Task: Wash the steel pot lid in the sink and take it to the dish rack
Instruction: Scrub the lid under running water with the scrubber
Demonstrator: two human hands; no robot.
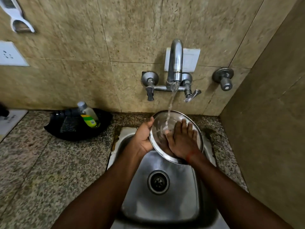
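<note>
The round steel pot lid (160, 128) is tilted over the back of the steel sink (163, 202), under a stream of water from the wall tap (175, 63). My left hand (142, 138) grips the lid's left rim. My right hand (182, 141) lies flat on the lid's face with fingers spread, in the water. The lid's lower right part is hidden by my right hand. No dish rack is in view.
A black tray (74, 129) on the granite counter (41, 162) left of the sink holds a soap bottle (89, 115) and a dark scrub pad (68, 125). A tiled wall (272, 113) stands close on the right. A second valve (223, 78) sticks out of the back wall.
</note>
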